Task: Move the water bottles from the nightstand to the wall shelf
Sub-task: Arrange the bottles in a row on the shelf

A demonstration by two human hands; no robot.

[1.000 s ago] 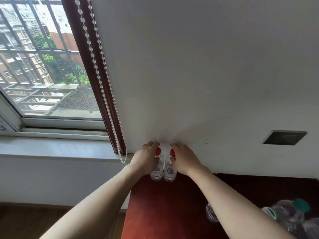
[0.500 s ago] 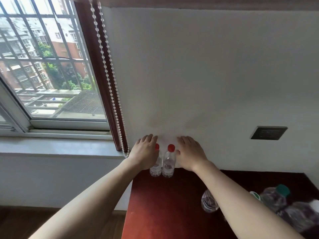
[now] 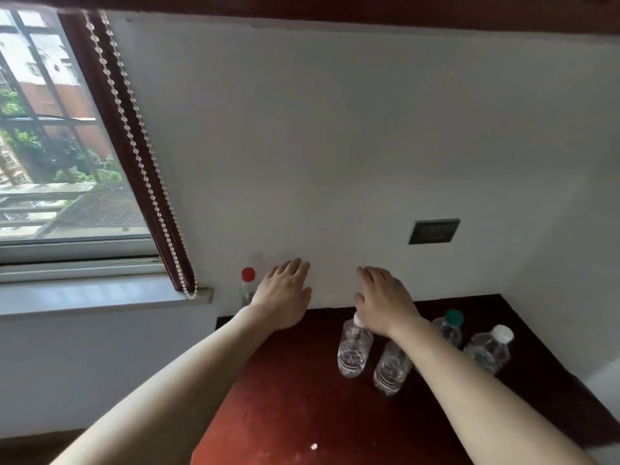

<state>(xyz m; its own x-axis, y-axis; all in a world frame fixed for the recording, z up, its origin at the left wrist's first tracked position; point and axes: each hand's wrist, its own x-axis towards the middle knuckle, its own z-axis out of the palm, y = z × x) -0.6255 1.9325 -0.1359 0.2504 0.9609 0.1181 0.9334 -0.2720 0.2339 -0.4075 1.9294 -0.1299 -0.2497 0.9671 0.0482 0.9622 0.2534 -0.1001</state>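
On glossy red-brown nightstand (image 3: 285, 397), ribbed clear bottles (image 3: 354, 350)

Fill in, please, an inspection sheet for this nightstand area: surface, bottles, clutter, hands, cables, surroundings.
Surface: dark red nightstand against the white wall.
Job's things: five water bottles, upright: red-cap bottle at the wall, base hidden; clear bottle and second clear bottle under the right arm; green-cap bottle; white-cap bottle.
Clutter: small white speck near the front.
Hands: left hand and right hand with straight fingers, holding nothing.
Cables: nothing seen.
Surroundings: window, bead chain, wall plate, dark wood board above, maybe the shelf.
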